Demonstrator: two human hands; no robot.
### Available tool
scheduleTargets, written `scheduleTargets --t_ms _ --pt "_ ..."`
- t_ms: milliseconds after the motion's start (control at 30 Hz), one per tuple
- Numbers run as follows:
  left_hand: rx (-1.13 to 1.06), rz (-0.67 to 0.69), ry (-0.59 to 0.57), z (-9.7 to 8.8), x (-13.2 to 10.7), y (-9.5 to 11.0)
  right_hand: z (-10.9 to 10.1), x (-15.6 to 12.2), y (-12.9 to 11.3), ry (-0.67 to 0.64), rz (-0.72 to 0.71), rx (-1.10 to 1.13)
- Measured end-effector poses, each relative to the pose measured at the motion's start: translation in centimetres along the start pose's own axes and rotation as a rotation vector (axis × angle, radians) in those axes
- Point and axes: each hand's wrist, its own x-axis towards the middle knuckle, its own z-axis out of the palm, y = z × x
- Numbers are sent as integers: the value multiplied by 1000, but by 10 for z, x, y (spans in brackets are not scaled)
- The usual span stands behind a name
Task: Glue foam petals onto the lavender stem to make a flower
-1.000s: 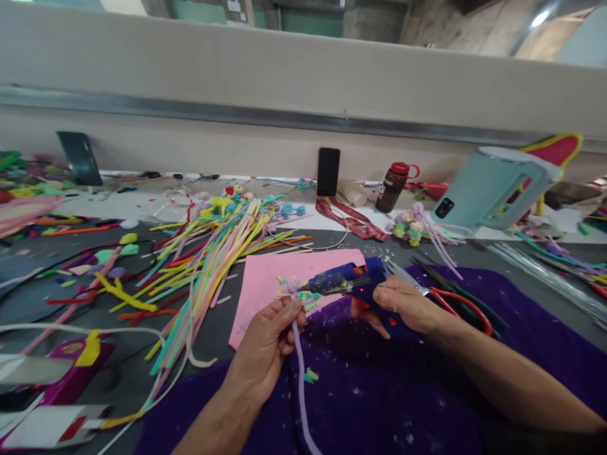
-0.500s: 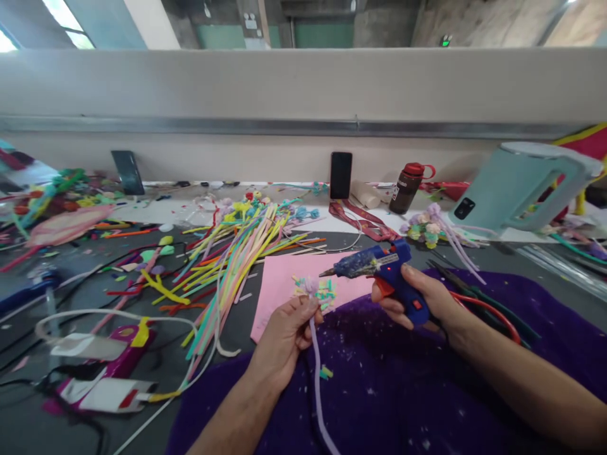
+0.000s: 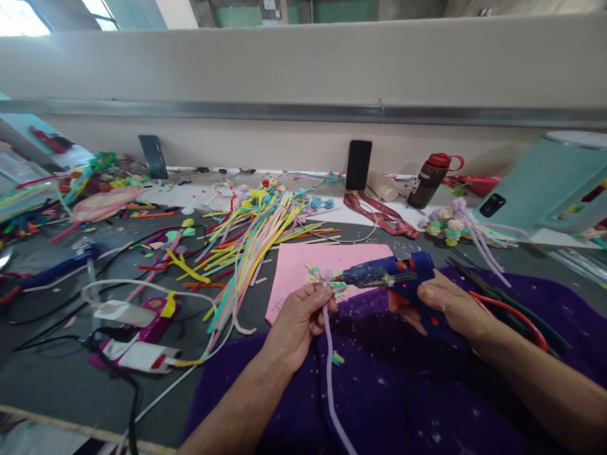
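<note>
pinching lilac stem (image 3: 328, 341), left fingers (image 3: 318, 299) curled

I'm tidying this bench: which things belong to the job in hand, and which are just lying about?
In use: blue glue gun (right hand); lilac pipe cleaner (left hand).

Probably idle: red-lidded bottle; electric kettle; lanyard; smartphone behind it.

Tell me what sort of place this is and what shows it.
Probably a craft workshop: a blue glue gun is in hand, colourful fuzzy stems lie heaped on the dark worktop, and a bunch of pastel fuzzy flowers lies further back.
</note>
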Motion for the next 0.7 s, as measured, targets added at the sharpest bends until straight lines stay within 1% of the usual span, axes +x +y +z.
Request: scheduleTargets --t_ms 200,300,567,633,700 --pt "19 6 -8 1 -1 1 0 0 7 24 -53 -110" --pt "23 -9 -1 1 -1 0 -1 1 10 28 -56 -140" --pt "9 12 3 0 -1 0 0 1 4 -63 -5 -117" --pt "9 3 9 0 0 1 0 1 4 -51 -17 -98" --pt "13 -15 16 0 0 1 0 2 6 -6 -41 -70"
